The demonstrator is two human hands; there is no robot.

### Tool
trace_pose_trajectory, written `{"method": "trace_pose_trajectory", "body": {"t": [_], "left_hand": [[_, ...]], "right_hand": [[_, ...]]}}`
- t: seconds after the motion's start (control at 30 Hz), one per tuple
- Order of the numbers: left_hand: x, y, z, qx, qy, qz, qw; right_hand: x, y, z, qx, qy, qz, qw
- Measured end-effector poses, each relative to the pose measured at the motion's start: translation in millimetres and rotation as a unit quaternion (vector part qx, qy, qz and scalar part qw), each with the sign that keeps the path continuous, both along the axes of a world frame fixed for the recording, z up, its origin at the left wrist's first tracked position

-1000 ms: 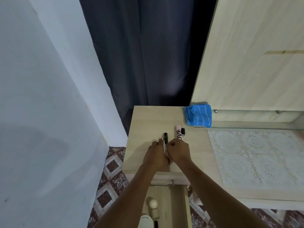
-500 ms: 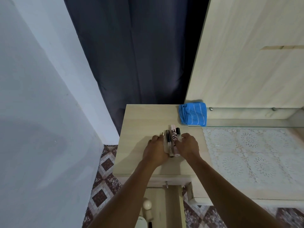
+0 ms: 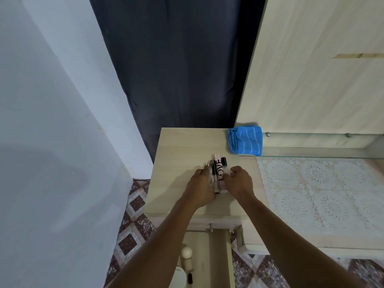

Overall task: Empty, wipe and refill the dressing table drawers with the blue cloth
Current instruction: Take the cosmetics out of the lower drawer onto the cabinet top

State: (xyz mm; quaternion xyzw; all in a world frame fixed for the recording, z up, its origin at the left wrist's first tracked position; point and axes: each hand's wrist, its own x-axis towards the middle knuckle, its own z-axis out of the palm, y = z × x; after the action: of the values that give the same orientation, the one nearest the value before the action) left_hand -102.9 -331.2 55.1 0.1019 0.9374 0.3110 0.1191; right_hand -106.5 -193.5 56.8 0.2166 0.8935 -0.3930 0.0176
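The emptying stage looks underway. A small row of cosmetics lies on the dressing table top: a clear glass vial, a dark slim tube, a pink tube lettered LOVE and a black-capped vial, packed side by side with caps towards 12 o'clock.

The left hand lies along the row's 9 o'clock side, fingers nearly straight against the glass vial, gripping nothing. The right hand sits at 3 o'clock with fingers loosely curled. It holds nothing I can make out, though whether its fingertips touch the black-capped vial is hard to say.

The blue cloth lies folded and untouched at about 1 o'clock from the row, against the glass shelf. The drawer stands open at 6 o'clock with a round-topped bottle and other items inside, so more emptying remains.

The main risk is rolling. These are round tubes on a smooth top, and once both hands lift away a nudge could send one towards the 9 o'clock edge and onto the tiled floor, where the glass vial could break. The lace mat at 3 o'clock would hold them better.
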Motion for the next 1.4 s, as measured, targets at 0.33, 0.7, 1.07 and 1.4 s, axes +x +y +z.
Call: {"method": "trace_pose_trajectory", "body": {"t": [0.33, 0.7, 1.07, 1.4], "left_hand": [[44.3, -27.8, -10.2, 0.018, -0.013, 0.033, 0.999], [143.6, -73.8, -77.8, 0.030, 0.070, 0.076, 0.994], [185.9, -88.2, -168.1, -0.102, -0.242, 0.055, 0.963], [196.4, -65.8, -205.7, -0.180, -0.289, 0.025, 0.940]], "right_hand": [[51.3, -1.5, -7.3, -0.001, 0.048, -0.082, 0.995], [165.0, -41.1, -69.4, 0.050, 0.119, 0.024, 0.991], [179.6, -82.3, -179.6, -0.008, -0.191, 0.153, 0.970], [145.8, -110.0, -238.2, 0.050, -0.301, 0.208, 0.929]]}}
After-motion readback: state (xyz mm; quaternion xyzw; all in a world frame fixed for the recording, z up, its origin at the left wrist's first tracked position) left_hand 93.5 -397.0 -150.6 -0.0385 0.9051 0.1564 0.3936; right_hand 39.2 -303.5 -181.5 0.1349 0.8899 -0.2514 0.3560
